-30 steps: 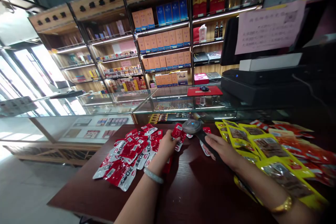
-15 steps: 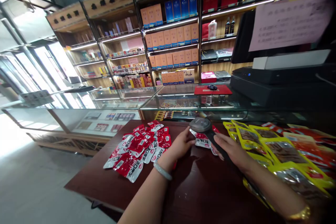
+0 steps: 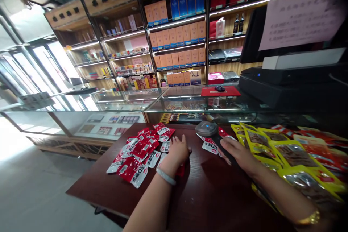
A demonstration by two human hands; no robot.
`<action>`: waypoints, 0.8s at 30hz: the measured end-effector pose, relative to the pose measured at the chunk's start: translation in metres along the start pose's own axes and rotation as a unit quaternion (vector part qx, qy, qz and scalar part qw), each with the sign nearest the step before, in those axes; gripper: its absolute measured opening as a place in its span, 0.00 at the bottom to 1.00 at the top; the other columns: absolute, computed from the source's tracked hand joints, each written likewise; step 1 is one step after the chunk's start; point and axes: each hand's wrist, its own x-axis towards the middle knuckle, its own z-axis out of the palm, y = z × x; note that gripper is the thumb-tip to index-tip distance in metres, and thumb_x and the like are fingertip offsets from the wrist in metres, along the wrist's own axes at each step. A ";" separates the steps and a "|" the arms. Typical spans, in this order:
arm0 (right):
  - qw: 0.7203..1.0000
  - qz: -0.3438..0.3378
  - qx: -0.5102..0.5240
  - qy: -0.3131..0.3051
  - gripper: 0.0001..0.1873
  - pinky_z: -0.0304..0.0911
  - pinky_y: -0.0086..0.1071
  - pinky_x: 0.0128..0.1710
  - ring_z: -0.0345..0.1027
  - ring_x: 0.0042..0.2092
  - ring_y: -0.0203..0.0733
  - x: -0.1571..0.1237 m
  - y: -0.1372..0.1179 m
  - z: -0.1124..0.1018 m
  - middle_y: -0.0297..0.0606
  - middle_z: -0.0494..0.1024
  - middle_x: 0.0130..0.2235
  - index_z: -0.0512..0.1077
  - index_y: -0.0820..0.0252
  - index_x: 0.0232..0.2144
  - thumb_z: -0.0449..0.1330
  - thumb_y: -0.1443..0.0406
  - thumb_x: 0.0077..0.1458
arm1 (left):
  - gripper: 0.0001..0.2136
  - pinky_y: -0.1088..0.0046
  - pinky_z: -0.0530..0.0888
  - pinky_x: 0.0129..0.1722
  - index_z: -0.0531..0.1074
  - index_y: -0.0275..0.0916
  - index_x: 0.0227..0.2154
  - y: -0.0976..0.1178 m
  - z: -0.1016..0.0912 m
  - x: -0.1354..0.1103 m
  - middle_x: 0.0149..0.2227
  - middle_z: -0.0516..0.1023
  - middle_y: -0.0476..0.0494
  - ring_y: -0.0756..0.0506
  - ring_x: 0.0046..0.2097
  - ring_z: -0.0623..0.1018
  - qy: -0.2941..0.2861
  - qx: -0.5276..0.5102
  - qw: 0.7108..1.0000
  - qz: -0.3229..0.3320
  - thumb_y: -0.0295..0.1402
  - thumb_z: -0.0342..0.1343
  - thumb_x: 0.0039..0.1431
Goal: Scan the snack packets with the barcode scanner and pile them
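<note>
My right hand [image 3: 237, 152] is wrapped round the handle of a dark handheld barcode scanner [image 3: 207, 129]. Beneath the scanner's head lie a few red-and-white snack packets [image 3: 210, 146], partly covered by it. My left hand [image 3: 178, 151], with a pale bangle at the wrist, is over the right edge of a loose pile of similar red-and-white snack packets [image 3: 145, 146]. Its fingers are spread, and nothing shows in them. Whether it touches the packets under it, I cannot tell.
Yellow snack bags [image 3: 295, 156] and orange-red bags [image 3: 312, 143] cover the right side of the dark wooden table [image 3: 202, 203]. Behind stands a glass display counter [image 3: 187, 107] with a mouse on a red mat [image 3: 231, 92]. A monitor [image 3: 252, 36] stands at right.
My left hand has moved left, away from the packets under the scanner to the pile, and its fingers have spread. My right hand and the scanner have hardly moved.
</note>
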 end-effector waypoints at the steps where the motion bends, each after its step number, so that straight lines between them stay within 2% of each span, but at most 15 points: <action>1: 1.000 -0.001 -0.003 -0.001 0.26 0.51 0.25 0.18 0.57 0.20 0.30 -0.001 -0.001 0.000 0.28 0.67 0.22 0.66 0.58 0.26 0.62 0.42 0.51 | 0.33 0.50 0.56 0.63 0.50 0.30 0.67 0.002 0.002 0.002 0.65 0.56 0.18 0.29 0.68 0.57 0.005 -0.028 0.999 0.021 0.37 0.51 0.62; 3: 1.000 -0.001 -0.011 0.000 0.26 0.51 0.25 0.19 0.57 0.20 0.30 -0.002 -0.003 0.002 0.28 0.67 0.22 0.66 0.58 0.25 0.62 0.41 0.50 | 0.31 0.57 0.57 0.64 0.49 0.32 0.67 0.000 0.000 0.006 0.67 0.56 0.24 0.35 0.68 0.57 0.024 -0.080 0.995 0.057 0.31 0.48 0.63; 5: 1.000 0.001 -0.016 -0.001 0.27 0.51 0.25 0.19 0.57 0.20 0.30 -0.003 -0.005 0.002 0.28 0.67 0.22 0.66 0.58 0.25 0.61 0.41 0.50 | 0.30 0.63 0.58 0.64 0.54 0.33 0.66 -0.012 -0.006 0.007 0.67 0.57 0.29 0.38 0.68 0.57 0.042 -0.093 0.992 0.075 0.29 0.51 0.60; 9: 1.000 -0.003 -0.015 -0.007 0.26 0.52 0.25 0.18 0.56 0.20 0.30 -0.002 -0.006 0.000 0.28 0.68 0.22 0.66 0.58 0.25 0.61 0.42 0.51 | 0.31 0.61 0.58 0.63 0.69 0.34 0.54 -0.036 -0.022 0.000 0.60 0.68 0.28 0.33 0.64 0.64 0.017 -0.027 0.997 0.076 0.38 0.66 0.46; 12: 1.000 0.007 -0.010 -0.010 0.25 0.52 0.25 0.18 0.56 0.20 0.31 -0.001 -0.005 -0.001 0.28 0.67 0.22 0.66 0.57 0.28 0.61 0.42 0.52 | 0.32 0.62 0.61 0.61 0.70 0.35 0.47 -0.036 -0.026 -0.005 0.55 0.72 0.29 0.32 0.61 0.67 0.017 -0.002 0.997 0.071 0.43 0.71 0.39; 15: 1.000 0.012 -0.008 -0.006 0.25 0.51 0.25 0.18 0.56 0.20 0.31 -0.002 -0.005 0.000 0.28 0.68 0.22 0.67 0.57 0.29 0.61 0.42 0.51 | 0.30 0.64 0.65 0.55 0.67 0.35 0.46 -0.026 -0.024 -0.005 0.51 0.74 0.30 0.34 0.57 0.71 0.054 -0.006 0.998 0.030 0.43 0.70 0.42; 18: 1.000 0.012 -0.006 -0.004 0.26 0.51 0.25 0.18 0.55 0.20 0.30 -0.003 -0.005 0.000 0.27 0.68 0.22 0.67 0.57 0.30 0.61 0.41 0.50 | 0.24 0.68 0.68 0.43 0.65 0.37 0.46 -0.018 -0.022 -0.001 0.45 0.78 0.35 0.38 0.48 0.77 0.068 -0.072 0.995 -0.023 0.39 0.66 0.49; 20: 1.000 0.012 -0.011 -0.011 0.26 0.49 0.25 0.18 0.54 0.20 0.30 -0.002 -0.004 -0.001 0.27 0.67 0.22 0.68 0.57 0.31 0.61 0.41 0.51 | 0.21 0.71 0.67 0.39 0.64 0.38 0.45 -0.016 -0.020 0.001 0.42 0.78 0.39 0.40 0.45 0.78 0.069 -0.126 0.989 -0.037 0.38 0.64 0.52; 24: 0.999 0.002 -0.034 -0.022 0.24 0.48 0.26 0.18 0.55 0.20 0.31 0.000 0.001 -0.005 0.27 0.66 0.21 0.70 0.57 0.34 0.59 0.43 0.54 | 0.20 0.72 0.66 0.37 0.63 0.39 0.44 -0.018 -0.019 0.002 0.40 0.79 0.42 0.42 0.43 0.79 0.088 -0.179 0.979 -0.038 0.39 0.64 0.52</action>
